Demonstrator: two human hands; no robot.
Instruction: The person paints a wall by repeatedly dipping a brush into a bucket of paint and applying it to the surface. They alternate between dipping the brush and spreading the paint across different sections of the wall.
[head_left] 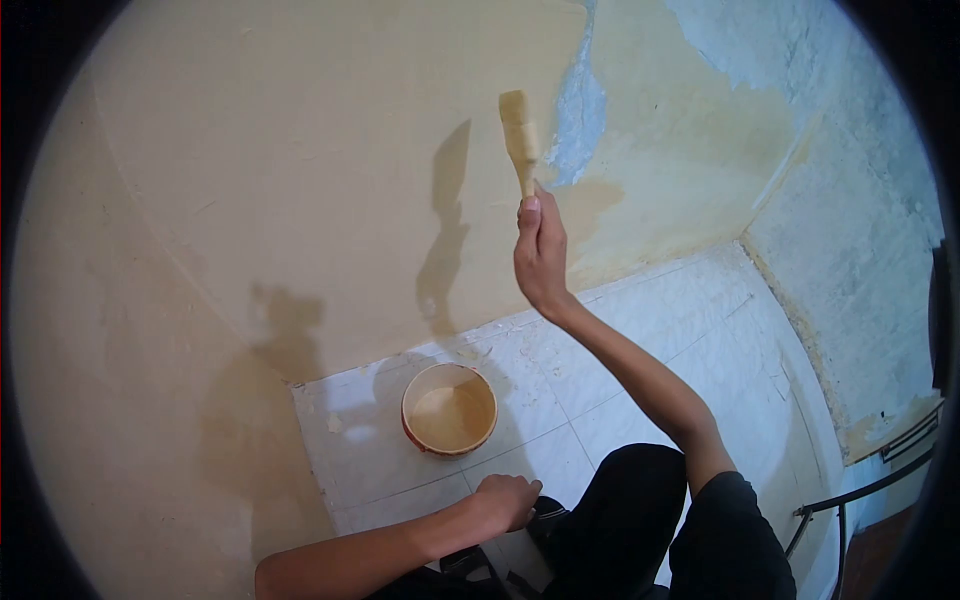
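Nearest, a leg in black trousers [630,510] is bent at the knee, with the right arm's black sleeve [732,530] beside it. The left hand [507,502] hangs low, just left of that knee, its fingers curled under; I cannot tell how tightly they close or whether they hold anything. A little farther off, a round bucket [409,432] stands upright on white floor tiles [555,455], with reddish marks on its outside and cream-yellow paint [440,415] within. To the right, a dark metal rail [870,490] curves along the edge of the view. Beyond the bucket and to its right, the raised right hand [542,250] grips a paintbrush [518,140] by the lower handle, thumb laid along it and fingers wrapped around. The brush is up in front of the beige wall [300,150], its broad bristle end pointing up and its handle running down into the fist; its long axis is nearly upright in the view, with the top leaning slightly left. Its shadow [452,165] falls on the wall to the left, apart from it. Farthest, a ragged blue-white patch [578,115] shows in the beige coat beside the brush, and the right-hand wall [860,210] is mottled blue-grey.
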